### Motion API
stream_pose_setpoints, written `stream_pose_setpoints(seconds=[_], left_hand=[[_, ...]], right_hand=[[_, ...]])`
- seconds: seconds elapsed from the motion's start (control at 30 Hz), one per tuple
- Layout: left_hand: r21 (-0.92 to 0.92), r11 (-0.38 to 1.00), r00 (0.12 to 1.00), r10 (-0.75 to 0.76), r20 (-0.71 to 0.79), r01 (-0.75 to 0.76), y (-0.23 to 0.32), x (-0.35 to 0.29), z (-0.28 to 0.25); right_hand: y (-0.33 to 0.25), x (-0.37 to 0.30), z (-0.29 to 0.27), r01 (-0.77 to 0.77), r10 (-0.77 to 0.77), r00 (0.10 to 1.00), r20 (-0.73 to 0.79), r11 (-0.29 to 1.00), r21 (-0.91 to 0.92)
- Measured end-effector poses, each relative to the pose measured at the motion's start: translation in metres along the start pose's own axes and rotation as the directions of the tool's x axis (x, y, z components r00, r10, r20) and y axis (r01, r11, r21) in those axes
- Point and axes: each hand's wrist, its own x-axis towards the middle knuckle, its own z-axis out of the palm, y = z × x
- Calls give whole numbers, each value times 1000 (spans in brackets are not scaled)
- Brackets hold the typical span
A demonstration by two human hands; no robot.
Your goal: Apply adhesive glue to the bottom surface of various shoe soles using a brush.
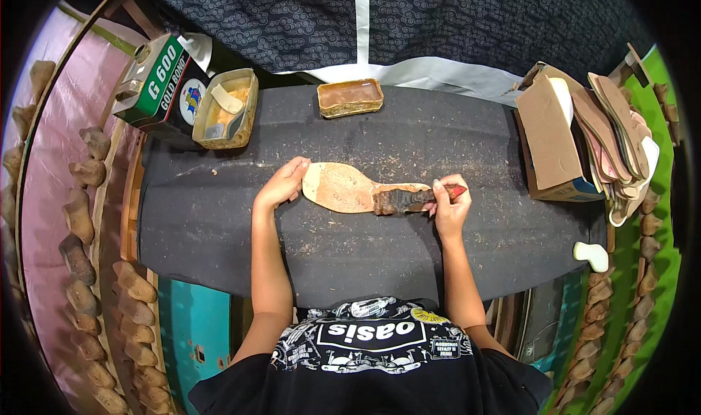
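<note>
A pale tan shoe insole [342, 190] lies lengthwise across the middle of the dark-covered table, its broad end to the left and its narrow end to the right. My left hand [283, 183] pinches the rim of the broad end, where a lighter band crosses the insole. In my right hand [451, 205] is a brush [401, 200] with a red handle, gripped above the narrow end. Its wide, dark, caked head rests over that part of the insole and hides much of it.
At the back stands a shallow tray [350, 111] of brownish stuff. A box of tools [250, 119] and a large can [157, 86] are back left. On the right, a cardboard box [544, 127] holds several insoles [621, 127]. Shoe lasts [79, 214] line both sides.
</note>
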Motion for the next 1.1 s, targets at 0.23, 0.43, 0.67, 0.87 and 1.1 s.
stream_pose_setpoints(seconds=[0.23, 0.43, 0.67, 0.87, 1.1], left_hand=[[18, 1000, 1000, 9, -10, -9, -3, 1, -1], [7, 1000, 1000, -5, -10, 6, -4, 2, 0], [-2, 1000, 1000, -25, 8, 25, -6, 3, -2], [0, 1000, 1000, -8, 9, 8, -7, 3, -3], [15, 999, 1000, -30, 6, 30, -6, 3, -2]], right_hand=[[-6, 14, -38, 152, -170, 977, -125, 978, -146], [-11, 9, -25, 199, -205, 959, -196, 979, -47], [-1, 4, -16, 186, -185, 983, 16, 974, -132], [-8, 18, -53, 225, -248, 964, -94, 952, -207], [-14, 18, -46, 186, -198, 956, -218, 980, -72]])
